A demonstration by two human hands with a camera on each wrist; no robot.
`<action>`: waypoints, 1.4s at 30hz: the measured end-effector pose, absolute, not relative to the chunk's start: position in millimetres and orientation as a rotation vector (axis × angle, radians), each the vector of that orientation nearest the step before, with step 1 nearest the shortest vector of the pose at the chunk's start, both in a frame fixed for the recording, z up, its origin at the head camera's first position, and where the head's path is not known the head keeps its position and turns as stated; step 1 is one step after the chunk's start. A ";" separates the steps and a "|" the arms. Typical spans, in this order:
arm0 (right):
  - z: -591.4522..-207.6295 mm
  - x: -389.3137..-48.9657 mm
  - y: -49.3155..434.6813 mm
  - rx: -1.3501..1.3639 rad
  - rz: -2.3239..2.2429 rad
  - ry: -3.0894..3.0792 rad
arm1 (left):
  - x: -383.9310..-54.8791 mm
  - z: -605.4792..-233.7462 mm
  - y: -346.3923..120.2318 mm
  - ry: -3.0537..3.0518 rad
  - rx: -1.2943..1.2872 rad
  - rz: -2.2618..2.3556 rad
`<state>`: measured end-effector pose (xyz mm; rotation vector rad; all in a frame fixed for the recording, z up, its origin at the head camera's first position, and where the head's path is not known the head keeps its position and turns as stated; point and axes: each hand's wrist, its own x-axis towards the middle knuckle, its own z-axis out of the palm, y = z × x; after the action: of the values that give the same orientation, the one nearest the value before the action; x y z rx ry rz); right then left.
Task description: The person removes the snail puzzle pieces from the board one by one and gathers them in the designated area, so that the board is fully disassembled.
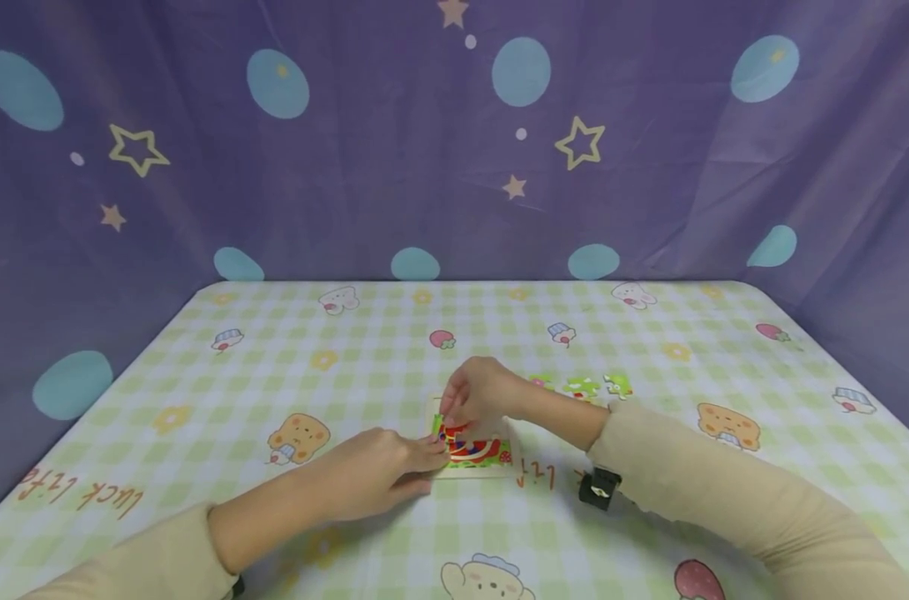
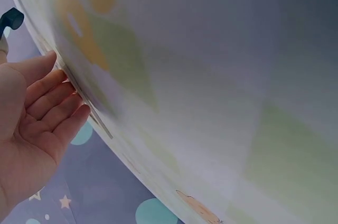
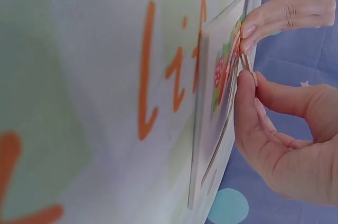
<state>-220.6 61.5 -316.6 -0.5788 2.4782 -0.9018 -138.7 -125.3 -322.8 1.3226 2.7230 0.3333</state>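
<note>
A small jigsaw puzzle board (image 1: 472, 472) with a pale wooden border and a red and green picture lies flat on the table. At its upper left, my right hand (image 1: 482, 393) pinches a puzzle piece (image 3: 251, 71) between thumb and forefinger; the piece stands tilted over the picture, its pale edge showing in the right wrist view. From the left, my left hand (image 1: 382, 471) reaches to the board, fingers nearly straight, fingertips at the picture close beside the held piece. The left wrist view shows its palm with the fingers extended along the table.
Several loose green puzzle pieces (image 1: 581, 387) lie beyond the right forearm. A checked tablecloth (image 1: 222, 417) with printed cartoons and lettering covers the table. Behind its far edge hangs a purple curtain (image 1: 394, 167). A black wrist strap device (image 1: 600, 488) shows at the right sleeve.
</note>
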 end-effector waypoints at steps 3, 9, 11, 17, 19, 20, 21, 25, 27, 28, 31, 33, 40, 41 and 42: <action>-317.8 -221.9 62.8 -0.571 -0.898 2.474 | -138.6 -323.8 -125.2 2.717 1.323 0.341; -314.0 -232.0 71.7 -0.467 -0.924 2.506 | -138.7 -323.4 -124.4 2.713 1.298 0.336; -312.3 -235.8 76.8 -0.439 -0.934 2.515 | -138.8 -322.6 -124.3 2.716 1.288 0.327; -310.8 -237.7 92.5 -0.424 -0.936 2.495 | -138.3 -322.1 -124.6 2.726 1.284 0.313; -311.0 -237.2 97.3 -0.429 -0.945 2.488 | -138.1 -322.2 -124.4 2.728 1.283 0.311; -311.2 -237.1 99.6 -0.432 -0.948 2.481 | -138.0 -322.2 -124.3 2.728 1.278 0.310; -311.4 -236.9 101.8 -0.432 -0.955 2.474 | -137.9 -322.3 -124.2 2.728 1.275 0.310; -313.8 -238.1 109.8 -0.413 -0.968 2.455 | -137.6 -322.8 -123.8 2.728 1.267 0.310; -315.1 -238.0 113.9 -0.395 -0.986 2.439 | -137.3 -322.7 -123.4 2.729 1.263 0.308; -315.6 -237.8 116.0 -0.390 -0.994 2.430 | -137.2 -322.5 -123.2 2.730 1.261 0.308; -318.1 -237.1 122.5 -0.378 -1.022 2.401 | -136.9 -321.4 -122.5 2.731 1.257 0.305; -319.5 -236.9 127.3 -0.379 -1.018 2.402 | -136.9 -320.8 -122.2 2.730 1.256 0.305; -322.0 -237.0 145.9 -0.391 -0.986 2.418 | -138.1 -321.0 -121.8 2.728 1.275 0.302; -322.0 -236.6 148.8 -0.394 -0.984 2.420 | -138.4 -321.1 -121.7 2.729 1.277 0.302; -321.9 -236.2 151.7 -0.396 -0.979 2.427 | -138.5 -321.0 -121.5 2.729 1.278 0.304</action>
<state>-236.2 151.7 -321.9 -0.3964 2.4267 -0.9792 -138.5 -121.5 -321.0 1.2781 2.7290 0.3038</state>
